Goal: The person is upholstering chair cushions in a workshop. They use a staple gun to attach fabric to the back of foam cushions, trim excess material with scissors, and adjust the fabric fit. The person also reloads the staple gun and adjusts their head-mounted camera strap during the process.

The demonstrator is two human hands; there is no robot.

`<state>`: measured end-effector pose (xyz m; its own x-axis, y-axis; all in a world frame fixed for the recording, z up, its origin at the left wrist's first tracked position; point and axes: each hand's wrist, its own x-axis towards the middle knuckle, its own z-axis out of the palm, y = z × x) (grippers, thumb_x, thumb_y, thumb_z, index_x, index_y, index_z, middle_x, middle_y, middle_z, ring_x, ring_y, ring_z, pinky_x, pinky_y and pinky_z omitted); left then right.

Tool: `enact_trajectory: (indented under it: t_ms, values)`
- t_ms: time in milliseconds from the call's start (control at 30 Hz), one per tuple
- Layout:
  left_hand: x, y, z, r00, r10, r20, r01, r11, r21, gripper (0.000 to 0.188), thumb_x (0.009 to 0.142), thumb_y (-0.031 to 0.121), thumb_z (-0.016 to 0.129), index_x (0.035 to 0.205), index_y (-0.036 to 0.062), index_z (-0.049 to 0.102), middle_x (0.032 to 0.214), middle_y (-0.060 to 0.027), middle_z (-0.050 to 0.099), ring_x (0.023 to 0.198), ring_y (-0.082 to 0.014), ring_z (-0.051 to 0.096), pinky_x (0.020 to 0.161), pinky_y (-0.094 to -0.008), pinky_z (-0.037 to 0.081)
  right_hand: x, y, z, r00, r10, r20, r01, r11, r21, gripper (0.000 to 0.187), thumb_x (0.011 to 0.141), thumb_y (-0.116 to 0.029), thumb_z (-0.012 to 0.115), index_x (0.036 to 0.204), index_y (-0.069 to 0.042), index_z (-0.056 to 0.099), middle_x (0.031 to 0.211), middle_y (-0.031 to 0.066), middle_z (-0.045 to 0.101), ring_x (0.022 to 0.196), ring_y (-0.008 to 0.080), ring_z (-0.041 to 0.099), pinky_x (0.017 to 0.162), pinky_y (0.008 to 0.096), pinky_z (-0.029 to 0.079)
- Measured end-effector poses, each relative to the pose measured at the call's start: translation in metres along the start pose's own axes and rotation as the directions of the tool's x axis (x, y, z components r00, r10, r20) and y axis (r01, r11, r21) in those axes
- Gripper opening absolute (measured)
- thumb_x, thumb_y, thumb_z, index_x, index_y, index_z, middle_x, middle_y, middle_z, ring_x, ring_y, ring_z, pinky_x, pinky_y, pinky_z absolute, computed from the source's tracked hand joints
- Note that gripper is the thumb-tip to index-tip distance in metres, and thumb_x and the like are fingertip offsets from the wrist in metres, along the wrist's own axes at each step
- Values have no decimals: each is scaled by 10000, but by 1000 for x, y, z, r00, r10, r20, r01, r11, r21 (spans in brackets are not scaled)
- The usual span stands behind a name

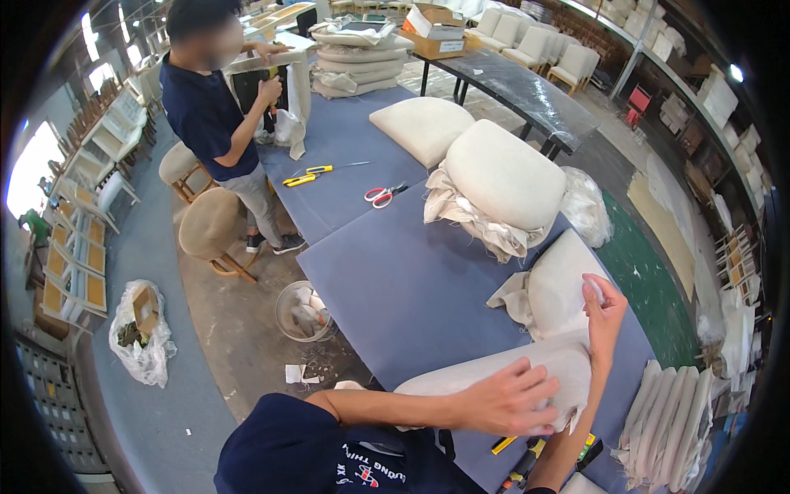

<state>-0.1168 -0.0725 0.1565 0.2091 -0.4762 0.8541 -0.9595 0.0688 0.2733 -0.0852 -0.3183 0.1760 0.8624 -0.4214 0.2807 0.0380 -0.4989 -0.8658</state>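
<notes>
A cream upholstered seat cushion (pixel 461 375) lies right in front of me, its fabric hanging loose at the right end. My left hand (pixel 514 399) reaches across it, fingers curled closed on the fabric near that end. Raised beyond the cushion, my right hand (pixel 605 309) has its fingers bent together; a small whitish thing seems to be in them, too unclear to name. Behind that hand lies another cream cushion (pixel 559 284) with a loose fabric flap. Under my arms, partly hidden, are a yellow-handled tool (pixel 504 445) and a dark power tool (pixel 525 469).
Farther along the blue-grey table (pixel 370 280) are stacked cushions (pixel 506 177), red-handled scissors (pixel 380 197) and a yellow cutter (pixel 319 170). A co-worker (pixel 206 107) stands at the far left with a tool against a seat. Folded fabric (pixel 666 424) sits at right, a bucket (pixel 303 311) on the floor.
</notes>
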Motion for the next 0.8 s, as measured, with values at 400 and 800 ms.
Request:
enact_trajectory:
  t_ms: [400,800]
  values:
    - [-4,-37,9,993,115,20,-117,983,143,283,717,221,724,919,92,573,922,-69,493,832,-224,500,707,-368,427,14,27,-7,998,39,52,-43,997,70,255,954,-218,731,1041,20,757,917,57,721,824,116,647,708,281,535]
    - [15,-67,33,965,264,0,-261,956,137,226,726,198,682,863,44,589,854,-87,541,837,-264,554,724,-413,447,38,51,-27,940,-115,-322,148,986,80,301,962,-144,709,1198,43,697,960,84,728,830,120,673,734,270,546]
